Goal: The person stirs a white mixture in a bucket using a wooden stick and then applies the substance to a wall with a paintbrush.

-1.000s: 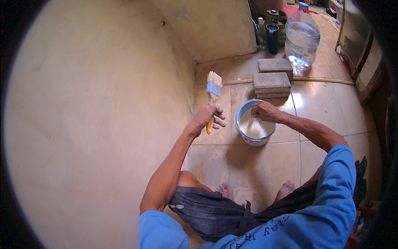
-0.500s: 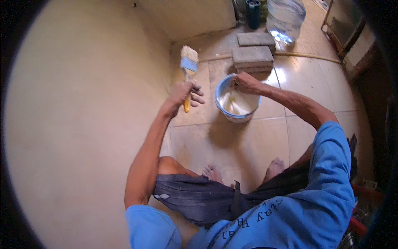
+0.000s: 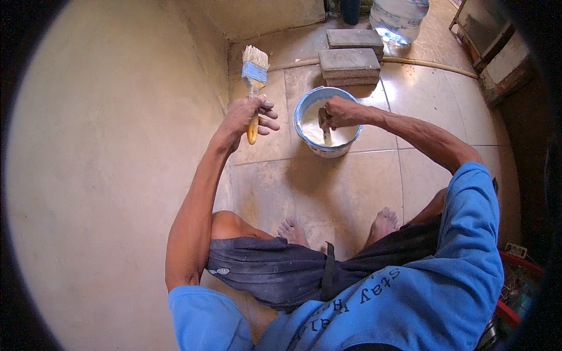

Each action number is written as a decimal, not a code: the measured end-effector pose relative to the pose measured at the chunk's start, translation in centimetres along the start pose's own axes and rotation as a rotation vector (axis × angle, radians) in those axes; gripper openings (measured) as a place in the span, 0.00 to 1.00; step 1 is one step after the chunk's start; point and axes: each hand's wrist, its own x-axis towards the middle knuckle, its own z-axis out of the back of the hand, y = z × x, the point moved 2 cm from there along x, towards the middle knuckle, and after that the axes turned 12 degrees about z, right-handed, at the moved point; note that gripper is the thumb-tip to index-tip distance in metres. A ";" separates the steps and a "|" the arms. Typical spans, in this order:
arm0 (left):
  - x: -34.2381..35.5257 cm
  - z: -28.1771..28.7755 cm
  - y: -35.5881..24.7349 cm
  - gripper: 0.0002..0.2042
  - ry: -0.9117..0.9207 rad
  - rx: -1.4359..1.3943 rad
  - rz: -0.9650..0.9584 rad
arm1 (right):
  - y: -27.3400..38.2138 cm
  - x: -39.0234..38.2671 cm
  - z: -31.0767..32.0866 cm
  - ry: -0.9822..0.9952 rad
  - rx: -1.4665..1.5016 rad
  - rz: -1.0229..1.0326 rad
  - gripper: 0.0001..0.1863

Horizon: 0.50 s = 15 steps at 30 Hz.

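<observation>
Down at the bottom, the person squats on the tiled floor (image 3: 345,193), bare feet planted just short of the bucket (image 3: 325,121). Up on the near left, the left hand (image 3: 249,114) has its grip wrapped round the yellow handle of a wide paintbrush (image 3: 254,70), bristles pointing up and away, close beside the plastered wall (image 3: 105,164). Across from it, the right hand (image 3: 342,111) sits over the bucket's rim, grip closed on a thin stick (image 3: 324,126) that dips into the white paint inside. The bucket stands on the floor between the feet and the stacked grey bricks (image 3: 350,61), with a yellow hose (image 3: 433,65) running behind them and a big clear water jug (image 3: 399,14) at the far edge.

Here is the risk: the bucket is small and nobody steadies it, so a hard push of the stick against its wall could tip it and spill paint across the tiles. A wet brush held upright could also drip down the handle onto the fingers, and the toes are near enough to catch splashes.
</observation>
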 end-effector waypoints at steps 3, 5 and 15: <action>-0.1 0.0 -0.1 0.23 0.002 0.000 -0.007 | -1.4 1.4 0.3 -0.136 -0.230 0.049 0.07; 0.5 -0.4 -0.4 0.23 0.017 0.002 0.001 | -4.0 1.5 0.6 -0.330 -0.331 0.209 0.05; -0.2 -0.1 -0.3 0.23 -0.004 -0.015 -0.026 | -1.0 -0.5 1.8 -0.160 -0.043 -0.317 0.07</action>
